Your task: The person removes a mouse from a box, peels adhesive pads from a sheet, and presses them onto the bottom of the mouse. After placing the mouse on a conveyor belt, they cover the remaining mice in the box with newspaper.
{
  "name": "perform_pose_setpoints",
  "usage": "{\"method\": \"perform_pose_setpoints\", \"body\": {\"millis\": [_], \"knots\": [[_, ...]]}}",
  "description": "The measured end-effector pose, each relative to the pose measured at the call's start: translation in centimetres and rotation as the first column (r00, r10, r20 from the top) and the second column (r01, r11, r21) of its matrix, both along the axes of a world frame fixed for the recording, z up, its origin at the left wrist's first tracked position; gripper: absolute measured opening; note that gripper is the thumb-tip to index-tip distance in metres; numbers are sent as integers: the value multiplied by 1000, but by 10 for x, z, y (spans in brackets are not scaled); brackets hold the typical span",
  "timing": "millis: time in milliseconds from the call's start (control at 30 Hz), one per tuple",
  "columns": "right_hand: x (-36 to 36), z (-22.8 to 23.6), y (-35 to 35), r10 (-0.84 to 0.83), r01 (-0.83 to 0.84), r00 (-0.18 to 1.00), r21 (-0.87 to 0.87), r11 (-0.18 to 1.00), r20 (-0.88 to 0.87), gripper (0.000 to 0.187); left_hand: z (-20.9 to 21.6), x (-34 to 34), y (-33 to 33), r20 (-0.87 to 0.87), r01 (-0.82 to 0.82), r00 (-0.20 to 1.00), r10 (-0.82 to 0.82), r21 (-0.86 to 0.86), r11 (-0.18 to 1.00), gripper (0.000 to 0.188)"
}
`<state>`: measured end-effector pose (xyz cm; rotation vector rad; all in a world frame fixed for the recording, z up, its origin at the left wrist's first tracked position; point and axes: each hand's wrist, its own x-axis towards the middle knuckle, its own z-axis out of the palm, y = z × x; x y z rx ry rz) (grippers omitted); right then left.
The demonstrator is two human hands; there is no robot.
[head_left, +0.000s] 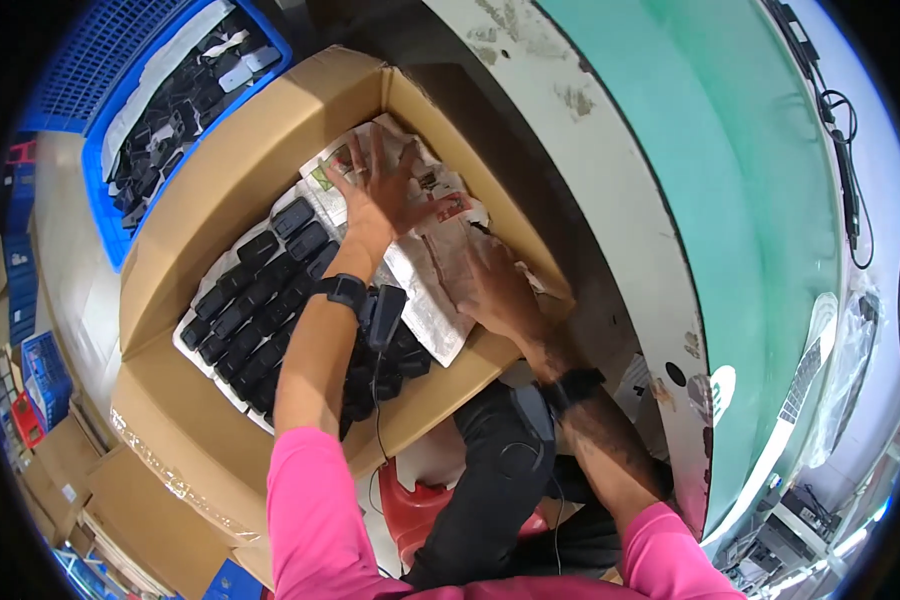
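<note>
Inside a large cardboard box [185, 390], several rows of small black blocky devices [260, 300] lie packed on a white sheet. A white printed sheet [425, 285], creased like sacking, covers the box's right part. My left hand [378, 195] lies on the sheet's far part, fingers spread wide. Nearer the box's right wall, my right hand [503, 295] presses flat on the same sheet with its fingers stretched out. Both hands hold nothing. Each wrist wears a black band with a small dark unit. What lies beneath the sheet is hidden.
A blue plastic crate [110, 215] with jumbled black and grey parts stands at the far left. Along the right runs a table [670, 250] with a green top and worn pale edge. A red stool [410, 510] is beneath me. Flattened cardboard [160, 520] lies lower left.
</note>
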<state>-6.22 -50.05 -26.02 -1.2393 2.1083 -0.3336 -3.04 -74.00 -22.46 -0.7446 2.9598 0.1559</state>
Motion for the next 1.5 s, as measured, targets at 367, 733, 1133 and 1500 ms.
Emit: {"method": "perform_pose_setpoints", "body": {"millis": [367, 733, 1133, 1500], "knots": [[67, 62, -65, -191, 269, 957, 423, 865, -219, 128, 1, 52, -38, 245, 200, 941, -231, 148, 969, 138], [68, 18, -41, -205, 238, 967, 249, 939, -154, 141, -13, 51, -31, 264, 145, 949, -172, 119, 982, 148], [75, 96, -8, -303, 310, 951, 195, 931, -67, 105, 24, 59, -18, 239, 183, 954, -180, 7, 983, 141], [210, 274, 193, -540, 540, 842, -22, 841, 14, 61, -11, 87, 65, 179, 283, 936, -304, 134, 950, 140]]}}
